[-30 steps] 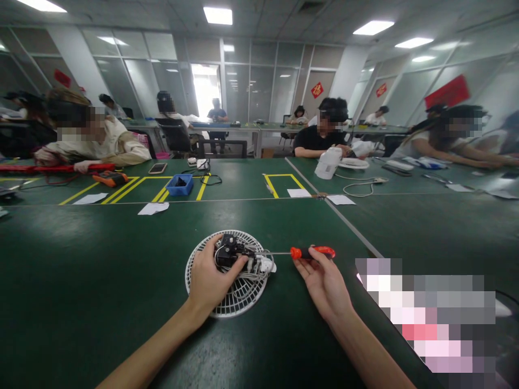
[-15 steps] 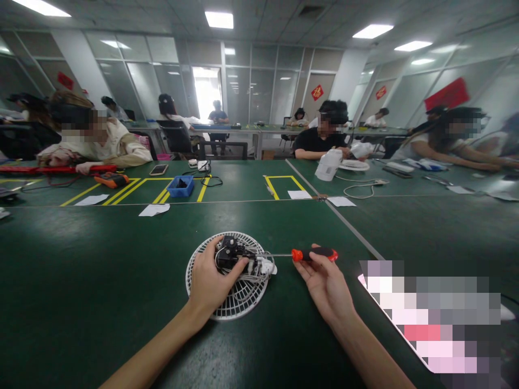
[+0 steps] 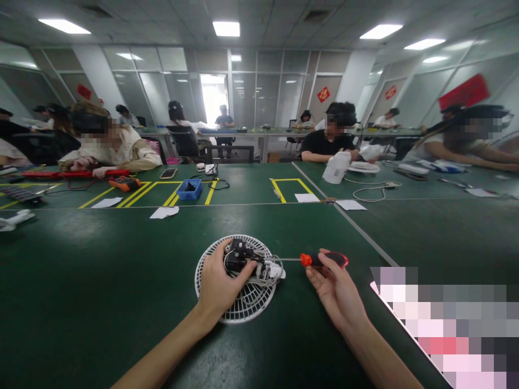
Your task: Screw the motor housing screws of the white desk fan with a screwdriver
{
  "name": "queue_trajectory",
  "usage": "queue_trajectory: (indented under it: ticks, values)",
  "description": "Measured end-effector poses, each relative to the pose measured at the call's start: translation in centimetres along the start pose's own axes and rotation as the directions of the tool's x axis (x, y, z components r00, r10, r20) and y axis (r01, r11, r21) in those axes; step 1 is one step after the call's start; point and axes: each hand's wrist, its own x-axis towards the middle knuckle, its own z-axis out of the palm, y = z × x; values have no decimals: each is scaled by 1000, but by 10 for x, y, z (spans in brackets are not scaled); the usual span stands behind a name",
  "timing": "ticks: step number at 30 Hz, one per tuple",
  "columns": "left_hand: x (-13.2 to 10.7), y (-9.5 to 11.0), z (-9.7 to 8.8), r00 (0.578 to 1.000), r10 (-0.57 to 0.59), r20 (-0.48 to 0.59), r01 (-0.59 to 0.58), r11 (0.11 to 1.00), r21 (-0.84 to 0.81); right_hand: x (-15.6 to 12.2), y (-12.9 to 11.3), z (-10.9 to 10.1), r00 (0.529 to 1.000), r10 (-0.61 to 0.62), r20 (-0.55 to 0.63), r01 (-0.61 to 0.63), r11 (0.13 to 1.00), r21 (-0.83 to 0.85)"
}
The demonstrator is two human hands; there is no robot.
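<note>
A round white fan grille (image 3: 247, 313) lies on the green table in front of me. On it sits a black fan motor assembly (image 3: 234, 260) with white wires and a white plastic part (image 3: 275, 270) at its right side. My left hand (image 3: 219, 278) is wrapped round the motor assembly, thumb toward me. My right hand (image 3: 338, 292) grips the red and black handle of a screwdriver (image 3: 324, 260). Its thin shaft points left, level with the table, and the tip meets the right side of the assembly. What the tip touches is too small to tell.
Across the green table (image 3: 121, 259) are a blue bin (image 3: 189, 190), a phone (image 3: 168, 173), paper slips (image 3: 164, 212) and a white plastic housing (image 3: 337, 166). A blurred-out pink-edged object (image 3: 409, 332) lies at right. Several people sit around, one in black (image 3: 328, 135) opposite.
The whole view has shifted slightly, so everything appears a little further right and lower. Both hands keep their holds, with the screwdriver tip still at the motor assembly.
</note>
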Motion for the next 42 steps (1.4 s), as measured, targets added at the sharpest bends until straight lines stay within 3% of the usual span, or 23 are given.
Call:
queue_trajectory:
  ticks: [6, 21, 42]
  values:
    - [0, -1, 0, 1000, 9, 4, -9, 1000, 1, -1, -1, 0, 998, -54, 10, 54, 998, 39]
    - [0, -3, 2, 1000, -5, -1, 5, 1000, 8, 1, 0, -4, 999, 2, 41, -5, 998, 65]
    - [0, -2, 1, 1000, 6, 1, -6, 1000, 5, 3, 1, -3, 997, -74, -10, 74, 997, 30]
